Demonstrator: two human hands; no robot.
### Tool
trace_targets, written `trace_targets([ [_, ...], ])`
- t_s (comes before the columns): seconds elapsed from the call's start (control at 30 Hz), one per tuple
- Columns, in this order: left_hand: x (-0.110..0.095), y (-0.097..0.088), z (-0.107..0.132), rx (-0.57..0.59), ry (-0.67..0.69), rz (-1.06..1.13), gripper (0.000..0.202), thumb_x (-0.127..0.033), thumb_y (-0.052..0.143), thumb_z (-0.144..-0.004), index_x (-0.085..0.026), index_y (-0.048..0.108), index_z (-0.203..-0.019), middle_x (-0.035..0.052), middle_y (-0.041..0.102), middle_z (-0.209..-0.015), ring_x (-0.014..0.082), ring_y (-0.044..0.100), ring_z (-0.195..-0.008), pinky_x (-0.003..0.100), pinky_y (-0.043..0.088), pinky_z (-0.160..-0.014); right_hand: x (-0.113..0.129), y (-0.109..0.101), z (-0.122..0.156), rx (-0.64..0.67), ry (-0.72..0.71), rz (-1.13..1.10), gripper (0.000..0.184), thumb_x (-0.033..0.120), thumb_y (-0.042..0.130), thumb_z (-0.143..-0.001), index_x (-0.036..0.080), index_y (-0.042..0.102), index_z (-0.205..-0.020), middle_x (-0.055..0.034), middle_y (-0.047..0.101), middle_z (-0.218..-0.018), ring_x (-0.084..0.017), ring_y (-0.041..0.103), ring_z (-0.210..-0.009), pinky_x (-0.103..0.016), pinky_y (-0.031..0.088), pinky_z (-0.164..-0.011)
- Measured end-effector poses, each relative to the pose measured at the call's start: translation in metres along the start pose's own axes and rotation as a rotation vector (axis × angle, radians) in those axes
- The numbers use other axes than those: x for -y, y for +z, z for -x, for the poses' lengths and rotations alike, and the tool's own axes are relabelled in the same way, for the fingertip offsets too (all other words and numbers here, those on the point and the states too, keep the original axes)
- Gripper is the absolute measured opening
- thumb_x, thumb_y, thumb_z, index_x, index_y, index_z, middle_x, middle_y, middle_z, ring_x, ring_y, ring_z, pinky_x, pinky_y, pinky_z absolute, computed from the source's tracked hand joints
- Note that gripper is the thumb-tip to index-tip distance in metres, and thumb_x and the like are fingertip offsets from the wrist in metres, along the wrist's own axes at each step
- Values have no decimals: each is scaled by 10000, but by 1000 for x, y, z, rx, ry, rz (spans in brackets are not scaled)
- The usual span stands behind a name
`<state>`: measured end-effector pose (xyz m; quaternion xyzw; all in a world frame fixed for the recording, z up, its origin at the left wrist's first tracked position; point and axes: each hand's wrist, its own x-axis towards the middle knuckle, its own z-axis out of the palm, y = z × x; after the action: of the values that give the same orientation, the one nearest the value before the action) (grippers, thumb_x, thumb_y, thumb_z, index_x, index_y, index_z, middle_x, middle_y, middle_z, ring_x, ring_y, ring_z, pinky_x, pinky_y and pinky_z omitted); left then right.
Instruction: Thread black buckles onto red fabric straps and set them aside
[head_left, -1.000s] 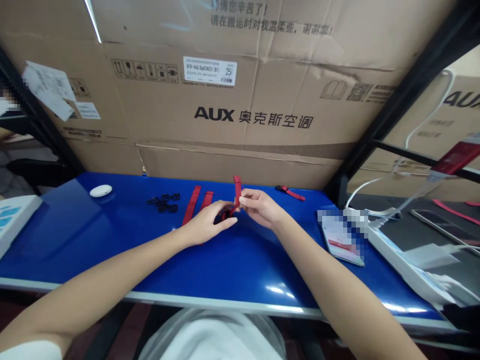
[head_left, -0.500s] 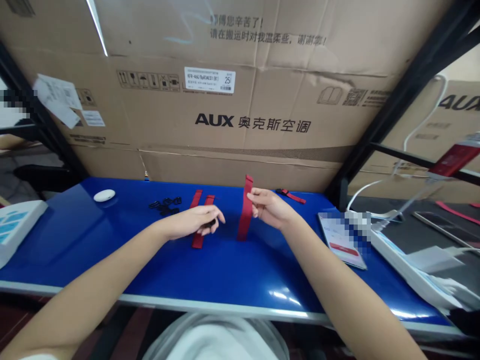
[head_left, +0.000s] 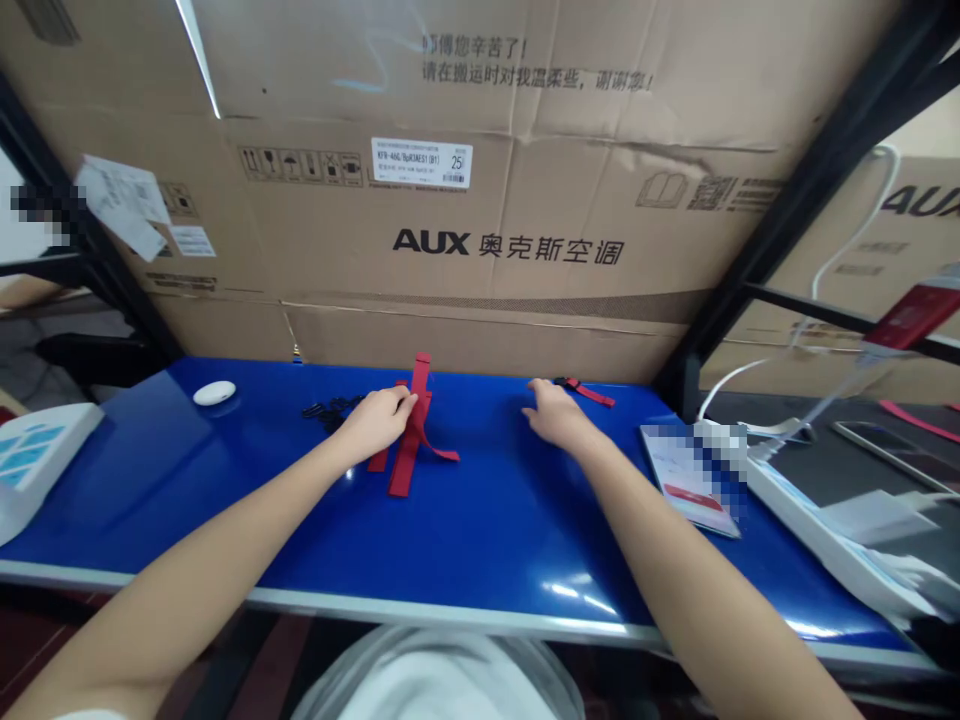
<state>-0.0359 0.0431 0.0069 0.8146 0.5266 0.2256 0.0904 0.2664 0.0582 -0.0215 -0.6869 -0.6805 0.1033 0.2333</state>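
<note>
My left hand (head_left: 377, 421) is closed in a pinch on a red strap (head_left: 420, 378). The strap's upper end stands up above my fingers and its lower end trails onto the blue table (head_left: 487, 520). Under and beside it lie two more red straps (head_left: 400, 472). Just left of my left hand sits a small heap of black buckles (head_left: 328, 408). My right hand (head_left: 553, 413) rests low over the table with fingers stretched out and holds nothing. It is next to a red strap with a black buckle (head_left: 586, 390) at the back.
A white oval object (head_left: 214, 393) lies at the back left and a white device (head_left: 37, 452) at the left edge. A printed card (head_left: 686, 478) and white boxes with cables (head_left: 817, 520) fill the right. Large cardboard boxes (head_left: 480, 200) wall the back; a black frame post (head_left: 750, 270) stands right.
My right hand let go of the red strap and moved right toward the back. My left hand moved up to the strap pile and now pinches a strap.
</note>
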Motion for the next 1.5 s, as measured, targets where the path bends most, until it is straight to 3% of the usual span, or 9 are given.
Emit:
trace_targets([
  [0.23, 29, 12, -24, 33, -170, -300, 371, -386, 327, -941, -193, 615, -812, 133, 686, -860, 278, 643, -800, 336, 411, -678, -66, -8, -24, -86, 367, 348, 481, 299, 521, -839, 70, 514, -1262, -228, 430, -1421, -380, 311, -1379, -523, 288, -1086],
  [0.4, 35, -1, -28, 242, -136, 113, 401, -463, 475, -863, -207, 469, -555, 29, 502, -553, 173, 477, -528, 298, 338, -554, -71, -6, -26, -42, 401, 313, 464, 323, 429, -873, 62, 543, -1240, -239, 514, -1333, -366, 428, -1300, -524, 318, -1061],
  [0.53, 39, -23, -21, 416, -167, 499, 401, -534, 512, -839, -217, 430, -608, -44, 325, -495, 101, 277, -413, 266, 237, -456, -70, -5, -26, -31, 401, 326, 462, 332, 412, -877, 79, 550, -1239, -227, 501, -1339, -368, 423, -1300, -531, 302, -1065],
  [0.7, 37, -20, -16, 284, -145, -2, 392, -491, 426, -885, -193, 523, -648, 41, 568, -625, 171, 519, -563, 284, 350, -533, -66, -4, -24, -25, 414, 323, 479, 334, 377, -889, 72, 532, -1259, -217, 473, -1362, -366, 404, -1305, -522, 290, -1067],
  [0.87, 35, -12, -18, 131, -293, -466, 550, -552, 275, -929, -159, 655, -990, 187, 696, -1006, 344, 654, -955, 396, 473, -754, -63, -5, -21, -17, 391, 353, 462, 320, 391, -882, 80, 568, -1234, -221, 485, -1331, -370, 422, -1265, -520, 310, -1038],
  [1.03, 49, -22, -21, 44, -497, -553, 632, -504, 190, -960, -87, 637, -1119, 252, 680, -1078, 388, 647, -1034, 458, 474, -829, -40, -7, -15, 6, 378, 351, 436, 294, 444, -861, 69, 617, -1193, -244, 445, -1307, -372, 404, -1243, -462, 397, -957],
  [1.2, 64, -23, -26, 110, -532, -583, 606, -524, 304, -935, -50, 549, -1223, 265, 658, -1140, 391, 624, -1082, 453, 463, -862, 6, 2, 6, 82, 285, 386, 400, 278, 484, -852, 66, 655, -1144, -244, 426, -1319, -370, 423, -1214, -434, 426, -930],
  [1.37, 49, -29, -16, 120, -568, -577, 535, -442, 312, -943, -54, 476, -1273, 257, 667, -1106, 389, 626, -1071, 453, 465, -847, 41, 5, 27, 70, 160, 362, 358, 231, 452, -871, 60, 668, -1098, -255, 488, -1262, -343, 557, -1070, -422, 462, -853],
  [1.5, 34, -33, 2, 249, -548, -625, 408, -191, 387, -878, -71, 482, -1256, 251, 652, -1120, 370, 630, -1071, 428, 473, -824, 27, -7, 17, 9, 146, 298, 373, 154, 527, -795, 108, 645, -1146, -204, 538, -1215, -319, 569, -1044, -389, 473, -817],
])
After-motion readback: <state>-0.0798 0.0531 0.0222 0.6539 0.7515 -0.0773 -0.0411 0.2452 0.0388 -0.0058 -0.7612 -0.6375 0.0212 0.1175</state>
